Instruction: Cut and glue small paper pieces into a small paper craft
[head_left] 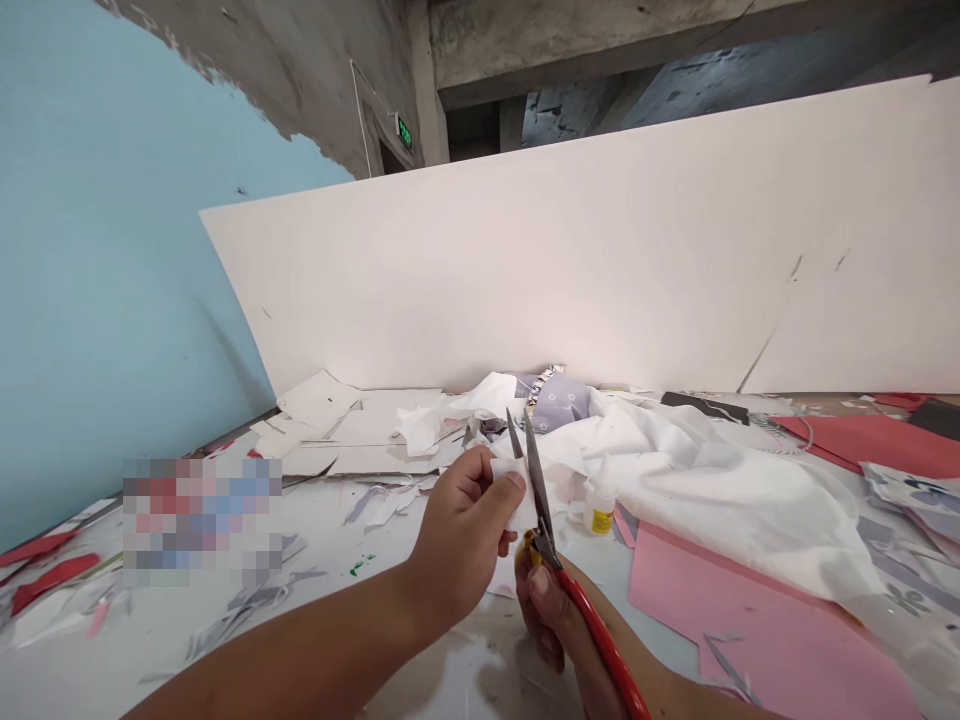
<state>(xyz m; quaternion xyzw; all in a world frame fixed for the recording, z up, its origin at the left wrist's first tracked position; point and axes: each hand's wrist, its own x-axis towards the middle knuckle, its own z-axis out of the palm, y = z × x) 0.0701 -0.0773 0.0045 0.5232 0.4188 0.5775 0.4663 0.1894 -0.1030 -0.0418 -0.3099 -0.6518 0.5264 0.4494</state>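
My left hand [461, 530] pinches a small white piece of paper or cloth [523, 508] between thumb and fingers. My right hand [562, 625] is wrapped around the red handles of a pair of scissors [541, 500]. Their blades point up and away, parted, with the white piece beside and partly between them. Something small and yellow [531, 547] shows by the scissors' pivot, against my right fingers; I cannot make out what it is. Just beyond my hands stands a small white bottle with a yellow label [601, 510].
White fabric [720, 490] lies bunched across the table behind the bottle. Pink sheets [720, 590] and a red sheet [892, 445] are on the right. Cardboard pieces [390, 420] and paper scraps [386, 503] lie on the left. A tall white board [525, 280] closes off the back.
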